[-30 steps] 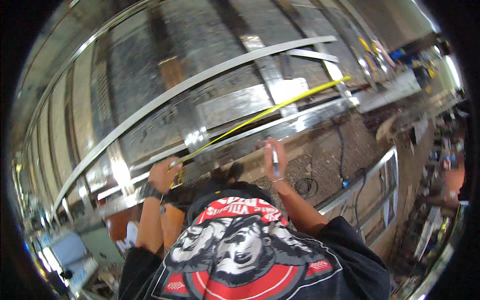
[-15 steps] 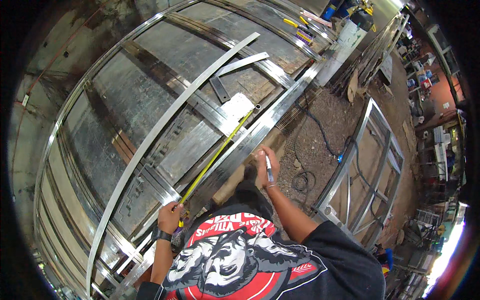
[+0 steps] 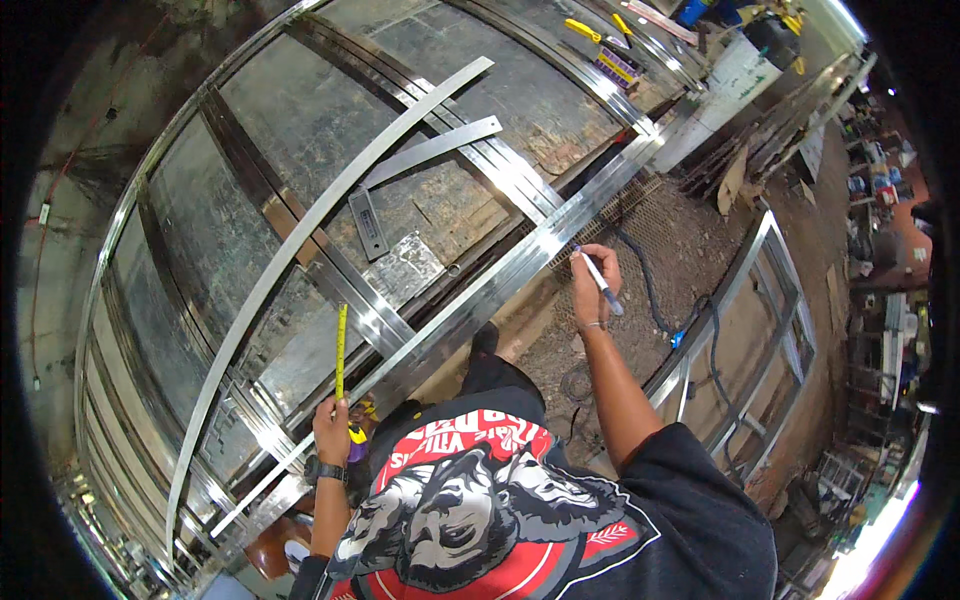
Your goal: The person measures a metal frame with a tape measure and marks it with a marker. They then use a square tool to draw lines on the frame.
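My left hand [image 3: 331, 428] is closed around a tape measure [image 3: 341, 352], at the near edge of the metal frame. A short length of its yellow blade sticks up over the frame, and part of the case shows beside my fingers. My right hand [image 3: 594, 284] grips a white marker pen [image 3: 603, 282] just off the outer side of the shiny metal rail [image 3: 520, 262]. The pen slants across my fingers, its dark tip end toward the rail. On the frame lies a combination of a dark-stocked try square [image 3: 369, 224] and its pale blade [image 3: 432, 152].
A long flat metal strip [image 3: 300, 232] lies across the frame's crossbars. Yellow-handled tools [image 3: 582, 31] and a purple-and-yellow box [image 3: 616, 67] sit at the far end. To the right, another metal frame [image 3: 690, 372] stands low, with a dark cable [image 3: 648, 282] on the ground.
The tape blade has gone from a long stretch along the rail to a short piece pointing up. My right hand, with the marker pen, has moved right and slightly farther away.
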A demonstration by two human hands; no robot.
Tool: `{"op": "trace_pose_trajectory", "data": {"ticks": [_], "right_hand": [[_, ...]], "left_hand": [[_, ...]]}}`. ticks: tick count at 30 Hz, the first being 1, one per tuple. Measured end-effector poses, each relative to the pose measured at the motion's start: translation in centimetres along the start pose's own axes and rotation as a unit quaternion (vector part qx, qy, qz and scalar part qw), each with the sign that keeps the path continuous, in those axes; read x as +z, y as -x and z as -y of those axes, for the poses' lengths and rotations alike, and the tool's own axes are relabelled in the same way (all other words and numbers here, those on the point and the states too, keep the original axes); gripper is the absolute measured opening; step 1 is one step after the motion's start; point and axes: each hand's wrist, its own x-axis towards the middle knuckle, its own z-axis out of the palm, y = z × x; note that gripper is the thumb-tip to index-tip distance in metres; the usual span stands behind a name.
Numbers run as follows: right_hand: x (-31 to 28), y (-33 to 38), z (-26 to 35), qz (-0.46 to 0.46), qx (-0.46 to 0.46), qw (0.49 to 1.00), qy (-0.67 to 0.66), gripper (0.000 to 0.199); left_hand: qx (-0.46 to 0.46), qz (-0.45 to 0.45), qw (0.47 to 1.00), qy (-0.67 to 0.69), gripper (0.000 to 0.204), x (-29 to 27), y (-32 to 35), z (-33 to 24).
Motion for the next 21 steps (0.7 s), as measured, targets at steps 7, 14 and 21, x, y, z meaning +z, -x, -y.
{"op": "trace_pose_trajectory", "data": {"ticks": [7, 14, 21], "right_hand": [[-2.0, -8.5, -2.6, 0.137, -0.009, 0.99, 0.033, 0.016], [-1.1, -13.0, -2.6, 0.266, -0.034, 0.963, 0.021, 0.021], [-1.2, -13.6, -3.4, 0.277, -0.126, 0.948, 0.094, 0.021]], "left_hand": [[-0.134, -0.039, 0.988, -0.07, 0.033, 3.7, 0.5, 0.0], [-0.171, -0.069, 0.98, -0.07, 0.033, 4.3, 0.0, 0.5], [-0.182, -0.061, 0.979, -0.071, 0.035, 4.2, -0.3, 0.1]]}}
